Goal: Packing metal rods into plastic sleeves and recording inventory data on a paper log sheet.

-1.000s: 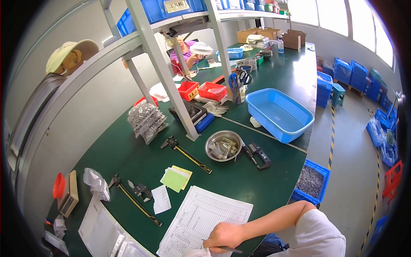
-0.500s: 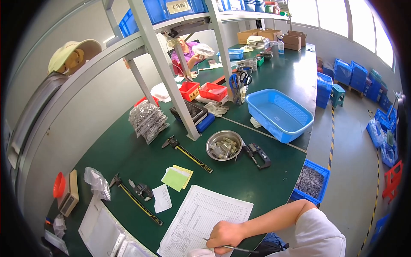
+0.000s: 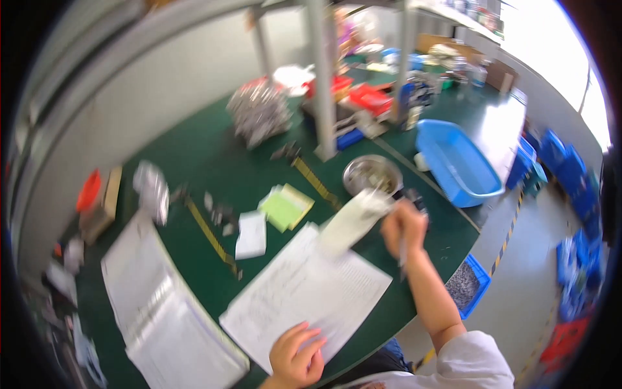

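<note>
Printed paper sheets [image 3: 291,298] lie on the green table in front of me. My left hand [image 3: 298,358] is at their near edge, fingers apart, with nothing seen in it. Beyond the far right corner of the sheets, my right hand [image 3: 405,228] is closed around a thin pen [image 3: 403,257] that points down. Against its fingers is a blurred, pale, curled strip [image 3: 353,222]; I cannot tell whether it is a lifted sheet or a separate piece. Just behind it stands a steel bowl [image 3: 372,174] with small items in it.
An open binder [image 3: 162,311] lies to the left. Two calipers, one nearer [image 3: 210,235] and one farther [image 3: 314,181], and green and yellow note slips [image 3: 285,207] surround the sheets. A blue basket [image 3: 460,162] stands at right, near a shelf post [image 3: 321,84].
My right hand has moved up and right from the sheets, still with the pen. My left hand has come into view, and the pale strip now appears by the bowl. The whole view has shifted.
</note>
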Motion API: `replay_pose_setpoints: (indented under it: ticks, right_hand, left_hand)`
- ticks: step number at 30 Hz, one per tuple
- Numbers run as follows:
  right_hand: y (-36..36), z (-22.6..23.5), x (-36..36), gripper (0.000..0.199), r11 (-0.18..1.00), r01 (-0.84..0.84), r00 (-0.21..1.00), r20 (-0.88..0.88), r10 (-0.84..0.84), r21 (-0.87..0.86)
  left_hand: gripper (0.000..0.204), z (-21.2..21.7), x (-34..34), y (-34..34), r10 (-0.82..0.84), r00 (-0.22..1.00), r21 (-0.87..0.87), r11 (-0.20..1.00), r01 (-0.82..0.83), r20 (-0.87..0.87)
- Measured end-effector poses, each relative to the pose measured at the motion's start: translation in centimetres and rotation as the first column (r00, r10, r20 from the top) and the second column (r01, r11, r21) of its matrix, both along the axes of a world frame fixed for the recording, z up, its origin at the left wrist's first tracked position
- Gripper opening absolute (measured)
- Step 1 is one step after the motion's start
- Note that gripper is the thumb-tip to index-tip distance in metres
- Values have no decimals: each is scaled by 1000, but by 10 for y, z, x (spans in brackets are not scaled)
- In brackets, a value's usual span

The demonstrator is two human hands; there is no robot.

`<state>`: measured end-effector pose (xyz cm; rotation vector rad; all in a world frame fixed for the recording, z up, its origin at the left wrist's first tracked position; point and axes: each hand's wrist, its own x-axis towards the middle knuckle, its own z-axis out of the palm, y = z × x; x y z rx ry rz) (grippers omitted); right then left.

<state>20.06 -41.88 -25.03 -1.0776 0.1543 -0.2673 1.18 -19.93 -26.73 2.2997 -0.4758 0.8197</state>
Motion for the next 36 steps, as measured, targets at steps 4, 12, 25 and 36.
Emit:
replay_pose_setpoints:
  ticks: [4, 12, 25, 36]
  right_hand:
    - [-43, -9, 14, 7, 410, 473, 879, 452, -153, -780]
    - [-51, -17, 5, 43, 371, 732, 673, 694, -257, -572]
    - [101, 5, -97, 28, 405, -586, 626, -74, 777, -702]
    - [134, -16, -113, 43, 262, -514, 543, -73, 837, -817]
  left_hand:
    - [10, -1, -20, 1, -251, 958, 69, 962, 262, -141]
    - [22, -25, -57, 15, -305, 952, 457, 843, 283, -27]
    - [21, -31, -49, 39, -137, 990, 190, 973, 130, 23]
    - [17, -44, -57, 27, 14, 1000, 254, 967, -17, 12]
